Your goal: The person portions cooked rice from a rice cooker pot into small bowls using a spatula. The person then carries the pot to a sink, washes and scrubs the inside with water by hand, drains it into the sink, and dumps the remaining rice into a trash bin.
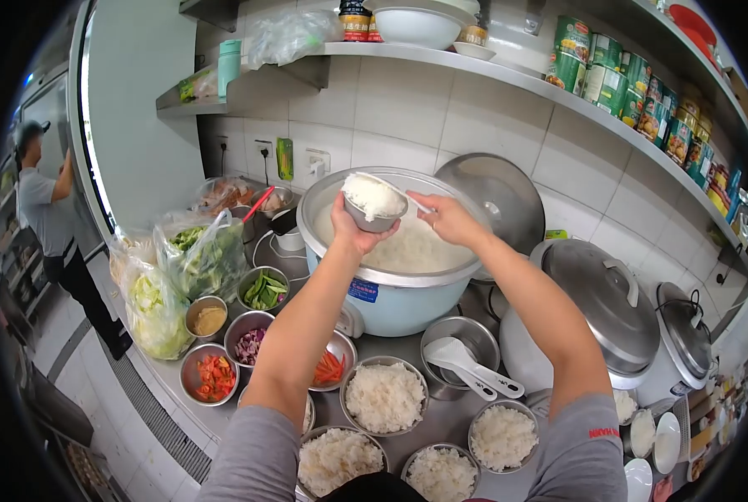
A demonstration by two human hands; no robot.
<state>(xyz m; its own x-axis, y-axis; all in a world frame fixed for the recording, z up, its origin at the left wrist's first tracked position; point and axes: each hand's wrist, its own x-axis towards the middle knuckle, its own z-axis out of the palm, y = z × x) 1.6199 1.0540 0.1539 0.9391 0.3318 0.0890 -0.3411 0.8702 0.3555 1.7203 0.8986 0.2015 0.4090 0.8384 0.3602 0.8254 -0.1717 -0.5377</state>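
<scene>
My left hand is wrapped round a small metal bowl heaped with white rice. It is held over the near left rim of a large light-blue rice cooker, whose lid is off. My right hand grips the handle of a white rice paddle, its blade against the rice in the bowl. More cooked rice lies inside the cooker. Below my arms stand several metal bowls of rice, and a metal pot holding white plastic scoops.
Bowls of tomato, red onion and green vegetables stand left, beside bagged greens. A lidded cooker stands right. Cans line the shelf overhead. Another person stands far left.
</scene>
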